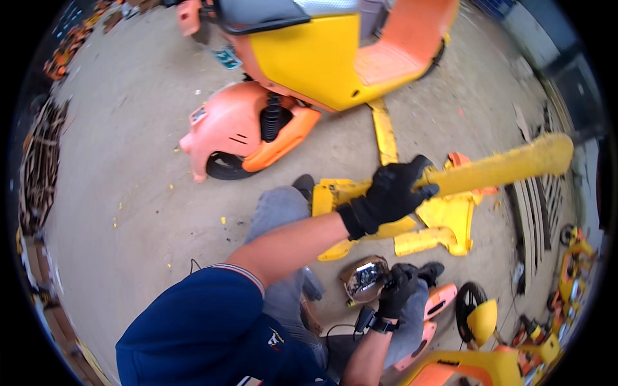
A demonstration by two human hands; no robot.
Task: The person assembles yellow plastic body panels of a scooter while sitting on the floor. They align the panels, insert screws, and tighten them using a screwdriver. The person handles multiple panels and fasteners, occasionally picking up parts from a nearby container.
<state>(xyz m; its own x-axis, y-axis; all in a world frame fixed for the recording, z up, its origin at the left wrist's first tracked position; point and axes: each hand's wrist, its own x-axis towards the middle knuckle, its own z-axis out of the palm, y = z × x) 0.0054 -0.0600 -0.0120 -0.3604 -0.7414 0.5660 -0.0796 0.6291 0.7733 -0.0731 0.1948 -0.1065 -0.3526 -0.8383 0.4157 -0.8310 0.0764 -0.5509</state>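
Note:
My left hand [396, 188], in a black glove, is closed around the near end of a long, scuffed yellow plastic panel [508, 168], which reaches out to the right. Lower down, my right hand [399, 286], also black-gloved, is curled with its fingers at the edge of a rounded, shiny-faced piece [365, 279] that looks like a lamp. What those fingers hold is hidden. Several yellow plastic panels [450, 222] lie on the floor under and beyond my left hand. A small black box [365, 318] with a cable is by my right wrist.
A yellow and orange scooter [302, 61] stands ahead, its orange rear fender [225, 125] to the left. At right are wooden slats [531, 225] and a pile of yellow and orange parts [573, 270]. A black wheel [472, 312] and pinkish-orange pieces [440, 301] lie lower right.

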